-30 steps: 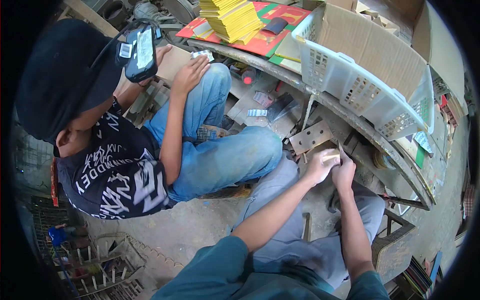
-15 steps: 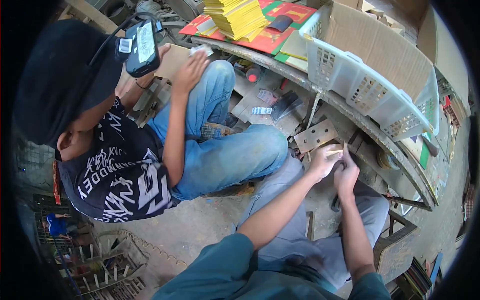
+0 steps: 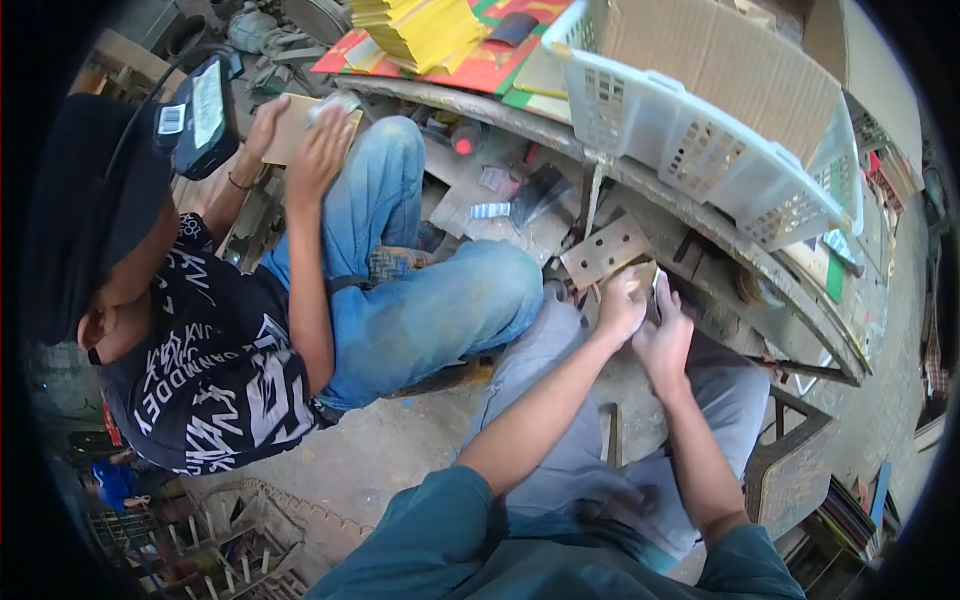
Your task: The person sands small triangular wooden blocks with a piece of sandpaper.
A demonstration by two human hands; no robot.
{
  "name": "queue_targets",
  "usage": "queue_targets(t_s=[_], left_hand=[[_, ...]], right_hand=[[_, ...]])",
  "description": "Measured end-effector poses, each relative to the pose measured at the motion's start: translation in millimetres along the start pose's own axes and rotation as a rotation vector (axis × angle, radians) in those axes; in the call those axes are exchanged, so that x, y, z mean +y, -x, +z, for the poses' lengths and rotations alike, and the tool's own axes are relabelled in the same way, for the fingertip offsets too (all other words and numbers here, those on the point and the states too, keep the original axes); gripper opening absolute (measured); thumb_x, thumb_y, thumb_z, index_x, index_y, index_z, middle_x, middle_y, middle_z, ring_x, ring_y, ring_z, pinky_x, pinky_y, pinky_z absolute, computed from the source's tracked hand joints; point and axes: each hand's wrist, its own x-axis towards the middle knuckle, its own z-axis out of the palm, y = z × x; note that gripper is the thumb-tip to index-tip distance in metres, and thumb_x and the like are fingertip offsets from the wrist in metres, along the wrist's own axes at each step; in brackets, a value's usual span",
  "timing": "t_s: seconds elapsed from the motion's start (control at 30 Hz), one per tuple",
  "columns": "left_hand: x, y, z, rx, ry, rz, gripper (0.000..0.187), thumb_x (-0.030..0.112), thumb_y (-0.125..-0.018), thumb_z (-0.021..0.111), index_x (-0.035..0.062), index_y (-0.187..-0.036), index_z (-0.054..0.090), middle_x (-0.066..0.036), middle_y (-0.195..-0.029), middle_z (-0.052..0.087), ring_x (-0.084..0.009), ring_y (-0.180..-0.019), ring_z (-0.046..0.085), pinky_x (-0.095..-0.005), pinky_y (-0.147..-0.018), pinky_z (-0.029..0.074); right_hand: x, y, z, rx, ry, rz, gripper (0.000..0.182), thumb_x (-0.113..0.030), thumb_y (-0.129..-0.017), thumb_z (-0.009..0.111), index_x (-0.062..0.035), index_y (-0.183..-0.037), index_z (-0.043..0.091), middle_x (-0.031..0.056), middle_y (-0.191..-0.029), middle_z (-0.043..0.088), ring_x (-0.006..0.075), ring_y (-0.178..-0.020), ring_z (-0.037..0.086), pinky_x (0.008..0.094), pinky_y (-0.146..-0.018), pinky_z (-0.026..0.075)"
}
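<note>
Holding, head view: both hands are up in front of the wearer's knees, close together, each on its own object.
Left hand: the left hand has its grip closed on a small wooden piece, pale and yellowish, which sticks out past the fingertips.
Right hand: the right hand is curled just beside it, its grip seemingly pinched on a thin flat piece with a dark side; what that is, I cannot tell.
Contact: whether the two pieces touch is hidden by the fingers.
Handling: the wood looks small enough to twist, so a firm left hold near the working end should serve best, with the right fingers moving lightly and evenly.
Support: forearms braced over the thighs would likely steady both wrists.
Clearance: a drilled board lies just beyond the left fingers, and the worktop edge curves past the right hand; short strokes should avoid knocks.
Worktop load: a white plastic basket and a yellow stack.
Neighbour: a co-worker's hand lies over a flat board, well apart.
</note>
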Motion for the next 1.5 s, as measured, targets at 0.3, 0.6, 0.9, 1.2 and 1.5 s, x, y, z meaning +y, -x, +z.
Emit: queue_targets(t_s=[0.3, 0.6, 0.9, 1.2, 1.5], left_hand=[[11, 8, 0, -0.063, -0.106, 0.07, 0.036, 0.004, -0.084, 0.065, -0.0045, -0.118, 0.055, -0.011, -0.103, 0.066, -0.0143, -0.089, 0.062, -0.0273, -0.08, 0.048], [26, 16, 4, -0.045, -0.483, 0.206, 0.039, 0.008, -0.078, 0.068, 0.0013, -0.115, 0.059, -0.023, -0.097, 0.066, -0.0339, -0.092, 0.065, -0.0369, -0.08, 0.05], [25, 24, 7, -0.197, -0.515, 0.193, 0.043, 0.01, -0.078, 0.068, 0.0052, -0.12, 0.058, -0.021, -0.096, 0.066, -0.035, -0.09, 0.065, -0.0398, -0.08, 0.05], [25, 30, 18, -0.228, -0.553, 0.118, 0.038, 0.002, -0.081, 0.063, -0.0014, -0.118, 0.058, -0.024, -0.095, 0.067, -0.028, -0.089, 0.067, -0.0348, -0.079, 0.051], [20, 24, 20, -0.114, -0.583, 0.331, 0.037, 0.0, -0.08, 0.065, -0.0028, -0.116, 0.058, -0.023, -0.095, 0.067, -0.028, -0.089, 0.068, -0.0334, -0.077, 0.051]], right_hand=[[23, -8, -1, -0.003, -0.317, 0.128, 0.046, -0.028, -0.09, 0.047, 0.0061, -0.121, 0.054, 0.0238, -0.092, 0.064, 0.0261, -0.083, 0.063, 0.0336, -0.08, 0.047], [29, -13, -15, -0.141, -0.597, 0.622, 0.073, -0.065, -0.092, 0.027, -0.0016, -0.086, 0.063, 0.0006, -0.068, 0.053, 0.009, -0.061, 0.044, 0.0247, -0.054, 0.033], [53, -22, -6, -0.123, -0.799, 0.767, 0.073, -0.066, -0.092, 0.027, -0.0045, -0.074, 0.063, 0.0001, -0.062, 0.052, 0.0111, -0.057, 0.044, 0.0266, -0.054, 0.034], [52, -23, -24, -0.164, -0.73, 0.826, 0.094, -0.073, -0.088, 0.024, 0.0102, -0.12, 0.055, 0.0122, -0.087, 0.06, 0.019, -0.081, 0.052, 0.0343, -0.078, 0.042], [55, -17, -16, -0.155, -0.739, 0.745, 0.096, -0.075, -0.086, 0.021, 0.0068, -0.124, 0.054, 0.0014, -0.063, 0.045, 0.0153, -0.062, 0.041, 0.0318, -0.061, 0.036]])
